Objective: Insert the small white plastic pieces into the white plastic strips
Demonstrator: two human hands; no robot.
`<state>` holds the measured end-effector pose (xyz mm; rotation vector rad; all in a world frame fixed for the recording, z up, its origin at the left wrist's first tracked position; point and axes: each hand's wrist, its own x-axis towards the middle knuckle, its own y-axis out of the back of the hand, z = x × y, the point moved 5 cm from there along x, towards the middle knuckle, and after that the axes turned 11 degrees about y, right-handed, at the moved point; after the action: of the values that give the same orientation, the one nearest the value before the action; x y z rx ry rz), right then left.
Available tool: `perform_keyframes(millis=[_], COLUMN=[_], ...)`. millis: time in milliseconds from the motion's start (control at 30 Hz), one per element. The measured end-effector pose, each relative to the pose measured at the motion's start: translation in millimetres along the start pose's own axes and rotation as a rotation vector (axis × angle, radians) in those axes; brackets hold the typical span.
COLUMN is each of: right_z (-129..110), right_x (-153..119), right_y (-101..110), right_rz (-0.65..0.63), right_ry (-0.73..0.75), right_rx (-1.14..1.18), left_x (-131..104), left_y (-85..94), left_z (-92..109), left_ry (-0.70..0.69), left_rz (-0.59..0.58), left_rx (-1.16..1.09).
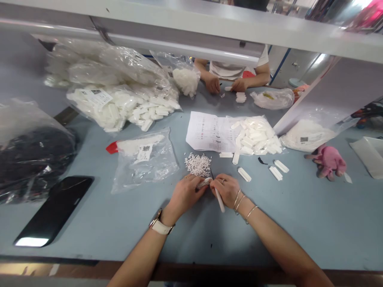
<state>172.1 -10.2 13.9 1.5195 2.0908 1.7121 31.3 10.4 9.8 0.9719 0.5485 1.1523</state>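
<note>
My left hand (186, 194) is closed around a small white plastic strip (204, 183) with a row of slots. Close beside it, my right hand (225, 188) grips a white-handled tool (220, 200) with a thin dark tip pointing away from me; its exact kind is unclear. The fingertips of both hands meet at the strip. Just beyond them lies a pile of tiny white plastic pieces (198, 164). To the right of the pile, several white plastic strips (244, 174) rest on the blue-grey table (134, 223).
Beyond the pile are a printed sheet (206, 129) and an open bag of white parts (259, 135). Large bags (119, 103), a flat bag (146, 159) and a black phone-like slab (55, 211) occupy the left. Pink gloves (329, 161) lie right. Opposite, another person's hands (213, 84) work under a shelf (191, 22).
</note>
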Motion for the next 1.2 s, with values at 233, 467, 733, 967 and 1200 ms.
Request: perform_keyframes(millis=[233,467,733,967,1200], right_z=[7.0,18.0,14.2,17.4,19.0], right_x=[0.7,2.8,1.3,-2.1,-3.4], right_y=[-3.2,-19.8,-17.9,-13.4,-10.1], right_rz=[0.150,-0.020,-0.057,0.026,0.140], right_ry=[-0.106,-0.098,-0.088,-0.124,-0.158], right_rx=[0.123,0.187,0.051,-0.038,0.022], left_x=[0.4,1.6,1.6,-0.6,-0.4], left_y=[1.2,7.4,7.2,2.1,3.7], left_z=[-6.0,-11.1,-10.9,-14.6,-10.0], left_ry=[0.030,-0.034,-0.049,-0.066,-0.093], left_rz=[-0.011,-0.156,-0.177,-0.128,-0.096], left_rx=[0.029,-0.057,-0.033,-0.031,0.001])
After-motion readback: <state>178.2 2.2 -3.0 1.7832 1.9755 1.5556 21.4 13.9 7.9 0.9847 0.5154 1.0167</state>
